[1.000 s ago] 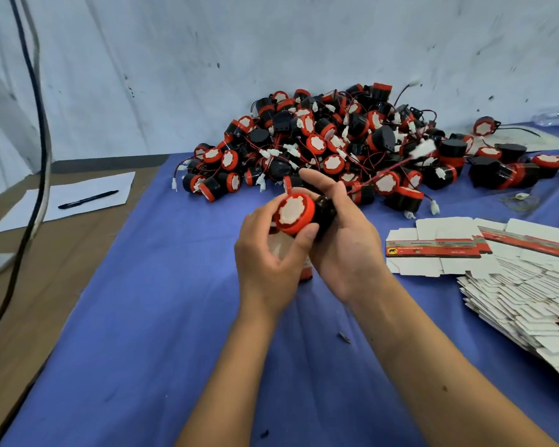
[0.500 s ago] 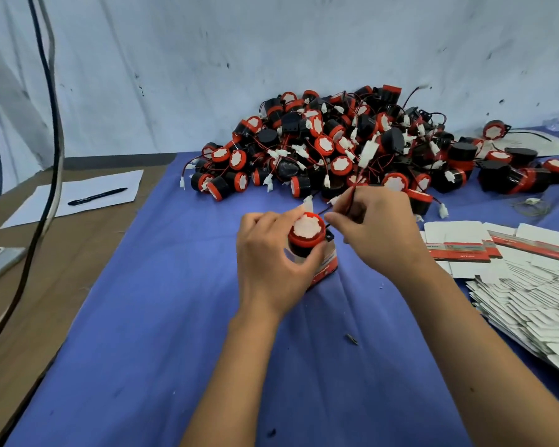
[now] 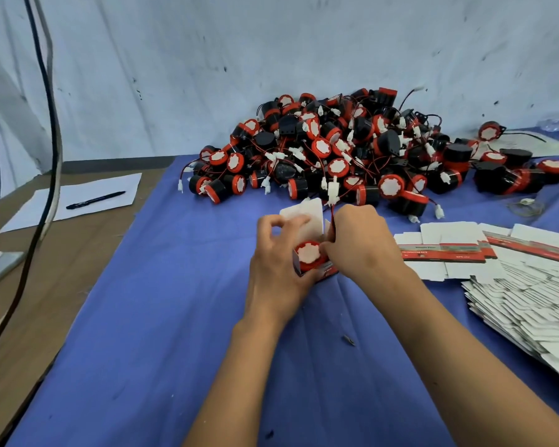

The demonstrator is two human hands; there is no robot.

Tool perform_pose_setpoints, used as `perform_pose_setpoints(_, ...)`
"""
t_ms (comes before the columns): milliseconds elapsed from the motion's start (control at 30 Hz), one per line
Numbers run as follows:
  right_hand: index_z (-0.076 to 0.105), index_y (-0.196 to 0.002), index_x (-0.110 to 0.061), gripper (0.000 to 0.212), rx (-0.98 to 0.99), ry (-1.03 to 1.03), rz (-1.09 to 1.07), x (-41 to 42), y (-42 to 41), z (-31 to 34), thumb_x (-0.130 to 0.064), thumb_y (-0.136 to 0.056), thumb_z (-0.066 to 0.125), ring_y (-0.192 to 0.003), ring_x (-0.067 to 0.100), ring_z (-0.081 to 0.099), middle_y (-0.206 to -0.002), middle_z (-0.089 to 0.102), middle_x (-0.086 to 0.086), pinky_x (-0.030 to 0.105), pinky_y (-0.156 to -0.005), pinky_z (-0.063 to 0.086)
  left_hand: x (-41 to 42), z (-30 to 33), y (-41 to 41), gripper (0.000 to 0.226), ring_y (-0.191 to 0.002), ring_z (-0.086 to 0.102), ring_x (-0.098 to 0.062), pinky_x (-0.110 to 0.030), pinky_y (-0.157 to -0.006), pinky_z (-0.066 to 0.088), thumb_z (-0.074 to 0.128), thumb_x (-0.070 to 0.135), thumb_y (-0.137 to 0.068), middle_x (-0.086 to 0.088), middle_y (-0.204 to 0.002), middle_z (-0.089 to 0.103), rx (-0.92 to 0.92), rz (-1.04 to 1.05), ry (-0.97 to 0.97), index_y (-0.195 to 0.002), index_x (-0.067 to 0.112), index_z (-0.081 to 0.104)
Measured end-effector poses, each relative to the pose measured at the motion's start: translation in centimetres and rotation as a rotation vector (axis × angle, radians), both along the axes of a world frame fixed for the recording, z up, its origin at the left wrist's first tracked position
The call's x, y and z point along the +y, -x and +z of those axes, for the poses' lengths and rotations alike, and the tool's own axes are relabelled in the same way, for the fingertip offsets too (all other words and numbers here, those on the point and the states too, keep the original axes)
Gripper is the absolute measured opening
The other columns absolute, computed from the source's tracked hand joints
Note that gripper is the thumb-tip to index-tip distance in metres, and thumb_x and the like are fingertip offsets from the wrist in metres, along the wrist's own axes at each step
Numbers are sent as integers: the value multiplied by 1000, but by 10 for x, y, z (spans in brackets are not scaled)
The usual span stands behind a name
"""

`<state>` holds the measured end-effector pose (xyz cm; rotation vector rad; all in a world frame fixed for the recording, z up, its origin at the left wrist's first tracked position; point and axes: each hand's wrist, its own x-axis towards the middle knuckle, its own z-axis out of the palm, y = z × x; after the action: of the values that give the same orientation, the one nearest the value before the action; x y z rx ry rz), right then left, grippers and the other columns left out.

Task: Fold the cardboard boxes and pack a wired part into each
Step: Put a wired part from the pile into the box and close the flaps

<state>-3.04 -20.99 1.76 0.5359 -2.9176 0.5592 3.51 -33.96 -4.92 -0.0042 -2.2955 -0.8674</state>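
Observation:
A small cardboard box [image 3: 308, 217] stands open on the blue cloth, its white lid flap raised at the back. A red-and-black round wired part [image 3: 308, 254] sits in its mouth, red face up. My left hand [image 3: 278, 262] grips the box from the left side. My right hand [image 3: 359, 243] pinches the part's red and black wire [image 3: 332, 214], which runs up to a white connector [image 3: 332, 190]. A big pile of wired parts [image 3: 352, 153] lies behind. Flat unfolded boxes [image 3: 526, 285] are stacked on the right.
The blue cloth [image 3: 162, 333] covers the table. On the bare brown table at left lie a sheet of paper [image 3: 71, 201] with a black pen [image 3: 96, 200]. Cables [image 3: 50, 130] hang down at far left. A wall sheet rises behind the pile.
The part has gone down from my hands into the open box. My right hand shifted from the part's body to its wire, and both hands sank to the cloth.

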Motion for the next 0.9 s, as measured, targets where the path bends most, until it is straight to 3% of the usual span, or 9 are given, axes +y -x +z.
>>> perform_pose_setpoints(100,39,-67,-12,34,24,-34,-22,-3,0,-4,-7,-83,68,-69,31,53,-73,48,7,29,-48,30,-2,-4,3,120,-93,56,4,-14,-70,53,96,43,-64,15,-138,25,-25,15,-117,-155,53,18)
perform_pose_setpoints(233,45,-79,-15,22,98,-80,-75,-8,-8,-6,-3,-81,63,-65,27,43,-78,45,4,29,-48,26,-5,-11,6,131,-92,66,1,-23,-70,53,83,63,-53,20,-109,63,-281,4,-271,-154,60,-2)
perform_pose_setpoints(300,49,-84,-18,19,131,-105,-92,-11,-11,-3,-2,-82,60,-67,26,42,-80,48,3,30,-50,25,-7,-15,10,124,-93,68,-7,-19,-69,49,84,61,-55,20,-104,67,-328,20,-258,-151,62,6)
perform_pose_setpoints(433,58,-97,-18,19,161,-123,-55,-11,-16,-3,-6,-83,65,-84,29,50,-102,60,5,34,-61,34,-16,-15,11,113,-90,66,1,-24,-69,49,85,49,-59,24,-100,70,-327,10,-257,-145,64,14)
perform_pose_setpoints(533,60,-103,-16,28,284,-151,-59,-11,-15,-9,-14,-80,75,-110,27,43,-113,48,5,32,-67,34,-19,-15,6,109,-118,43,-9,-22,-87,36,86,31,-72,11,-132,47,-199,120,-65,-153,48,16)
perform_pose_setpoints(600,57,-99,-16,25,235,-82,-42,-12,-12,-10,-12,-80,72,-106,27,44,-114,47,5,32,-65,34,-9,-7,2,91,-115,33,-11,-15,-85,31,84,21,-74,3,-132,37,-1,198,84,-148,35,35)
perform_pose_setpoints(700,45,-73,-14,17,114,2,-4,-13,-5,-11,-8,-84,57,-77,29,50,-92,59,8,33,-53,29,24,5,-3,44,-102,50,-20,-19,-81,41,68,1,-77,1,-117,50,229,143,150,-116,20,57)
perform_pose_setpoints(800,37,-66,-17,24,100,43,-4,-9,1,-12,-6,-83,50,-63,27,46,-70,50,5,35,-51,27,46,6,-4,28,-96,55,-27,-38,-71,51,59,-4,-80,-6,-111,57,19,152,170,-103,10,62)
perform_pose_setpoints(900,45,-72,-14,19,60,84,-5,-6,7,-13,-7,-81,59,-70,30,51,-76,53,7,32,-56,35,50,2,-2,17,-115,49,-25,-32,-70,47,55,5,-88,-5,-120,56,-243,236,232,-101,13,62)
